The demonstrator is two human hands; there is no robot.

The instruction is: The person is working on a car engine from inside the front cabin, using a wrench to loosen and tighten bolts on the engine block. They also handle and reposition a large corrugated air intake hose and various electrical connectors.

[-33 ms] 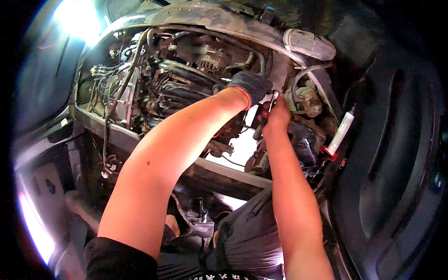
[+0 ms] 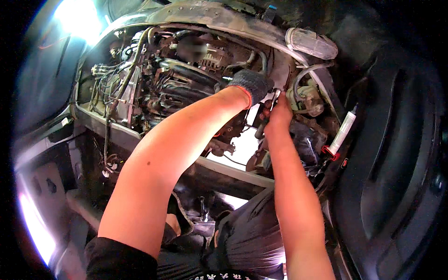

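Observation:
My left hand (image 2: 250, 87), in a dark grey knit glove with an orange cuff, reaches over the right side of an exposed engine (image 2: 182, 86). Its fingers are hidden by the back of the glove, so what it touches cannot be seen. Just to the right, my bare right hand (image 2: 281, 113) is closed round a shiny metal hand tool (image 2: 276, 94) that looks like a ratchet wrench. The tool's upper end shows above the fingers, close to the glove. Both hands are over a bright gap between the engine and the parts at right.
A whitish reservoir (image 2: 308, 100) with a hose stands right of my right hand. Farther right leans a white tube (image 2: 343, 133) with a red base. A metal crossbar (image 2: 233, 171) runs on the near side of the engine. Wires (image 2: 106, 86) hang at left; a bright lamp (image 2: 78, 21) shines beyond.
Almost nothing differs. My right hand and the tool sit very slightly farther right in the picture, as do the reservoir and tube. My left hand keeps its place over the engine.

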